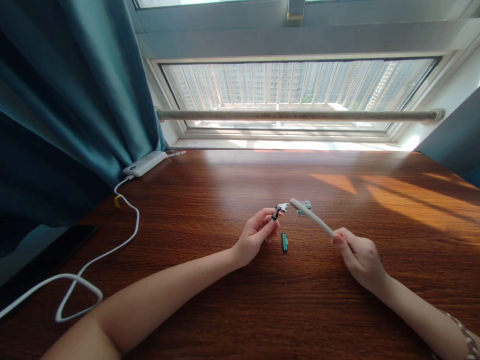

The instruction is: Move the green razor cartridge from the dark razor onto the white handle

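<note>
While both forearms are stretched over the wooden desk (232, 310), a small dark-and-silver razor head (279, 209) is pinched between the thumb and fingertips of the left hand (257, 236), the remaining fingers being curled in. A pale razor handle (311, 216) is gripped at its near end by the closed fingers of the right hand (360, 257), its far end being tilted up and left until it lies just beside the razor head; whether the two touch cannot be told. A teal blade cartridge (284, 242) is seen lying flat on the desk, just right of the left hand and between the two hands. A clear packet with teal parts (304, 207) is partly hidden behind the handle's far end. Far left of the cartridge, a white power bank (145, 163) is set by the blue curtain (67, 100), and a white cable (123, 240) is trailed from it along the desk
</note>
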Motion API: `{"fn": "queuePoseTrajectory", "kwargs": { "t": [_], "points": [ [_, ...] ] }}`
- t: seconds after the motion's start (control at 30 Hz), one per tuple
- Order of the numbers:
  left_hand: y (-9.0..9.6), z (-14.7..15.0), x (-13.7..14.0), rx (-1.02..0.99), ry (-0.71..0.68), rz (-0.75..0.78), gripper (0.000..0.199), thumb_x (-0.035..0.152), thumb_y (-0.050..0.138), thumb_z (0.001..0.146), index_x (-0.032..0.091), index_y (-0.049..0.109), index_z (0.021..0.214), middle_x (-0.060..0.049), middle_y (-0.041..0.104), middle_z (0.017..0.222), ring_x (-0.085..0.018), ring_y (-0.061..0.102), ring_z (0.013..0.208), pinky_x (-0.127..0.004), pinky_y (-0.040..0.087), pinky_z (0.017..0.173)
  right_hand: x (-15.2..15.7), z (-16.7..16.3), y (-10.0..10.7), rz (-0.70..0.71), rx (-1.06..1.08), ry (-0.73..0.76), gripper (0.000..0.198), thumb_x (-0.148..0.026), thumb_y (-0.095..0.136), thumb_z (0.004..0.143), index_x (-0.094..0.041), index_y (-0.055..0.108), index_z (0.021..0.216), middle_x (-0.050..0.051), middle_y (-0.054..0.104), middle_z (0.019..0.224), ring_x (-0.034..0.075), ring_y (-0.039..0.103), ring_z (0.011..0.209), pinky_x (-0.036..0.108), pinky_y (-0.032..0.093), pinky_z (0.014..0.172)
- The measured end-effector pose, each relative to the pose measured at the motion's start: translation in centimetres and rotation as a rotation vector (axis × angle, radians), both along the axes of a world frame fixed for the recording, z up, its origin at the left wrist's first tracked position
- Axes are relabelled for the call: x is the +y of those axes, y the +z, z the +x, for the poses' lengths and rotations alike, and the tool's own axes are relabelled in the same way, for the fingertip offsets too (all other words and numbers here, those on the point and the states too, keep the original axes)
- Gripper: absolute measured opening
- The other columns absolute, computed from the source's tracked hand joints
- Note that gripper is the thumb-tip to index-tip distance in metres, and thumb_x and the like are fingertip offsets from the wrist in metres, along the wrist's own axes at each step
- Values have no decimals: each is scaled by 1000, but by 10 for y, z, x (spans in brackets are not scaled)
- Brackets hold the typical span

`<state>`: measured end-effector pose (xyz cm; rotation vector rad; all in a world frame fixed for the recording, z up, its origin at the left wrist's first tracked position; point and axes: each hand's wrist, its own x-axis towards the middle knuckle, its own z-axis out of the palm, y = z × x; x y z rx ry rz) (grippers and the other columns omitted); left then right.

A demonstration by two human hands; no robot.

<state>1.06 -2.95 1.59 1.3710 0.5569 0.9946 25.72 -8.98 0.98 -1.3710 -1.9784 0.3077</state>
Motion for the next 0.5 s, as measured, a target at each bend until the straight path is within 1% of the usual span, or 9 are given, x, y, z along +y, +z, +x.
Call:
{"fn": "queuePoseTrajectory", "kwargs": {
  "t": [0.13,0.3,0.4,0.5],
  "points": [
    [0,1,0,-45,-38,-40,23,30,41,86,16,46,103,3,44,61,-6,39,48,-21,29,47,0,0,-2,12,-17,42,19,-24,38,88,-18,48,74,-7,33,49,6,37,40,19,28,45],
    [0,1,1,-89,-53,-93,22,30,42,85,15,46,102,3,47,60,-6,40,45,-19,30,42,0,0,-3,29,-28,-22,19,-24,38,88,-17,49,74,-7,33,49,6,36,39,19,28,45],
    [-1,1,2,-108,-93,-130,22,30,42,86,15,45,101,2,50,59,-6,43,42,-18,32,41,0,0,-3,35,-30,20,17,-22,38,88,-17,49,76,-7,34,49,6,37,40,19,29,45],
    [-2,1,2,-111,-161,-164,24,32,39,87,15,43,103,0,55,60,-7,47,41,-19,34,40,-1,0,-3,52,-49,65,14,-21,39,88,-17,49,79,-6,38,52,6,40,43,18,30,47]
  ]
}}
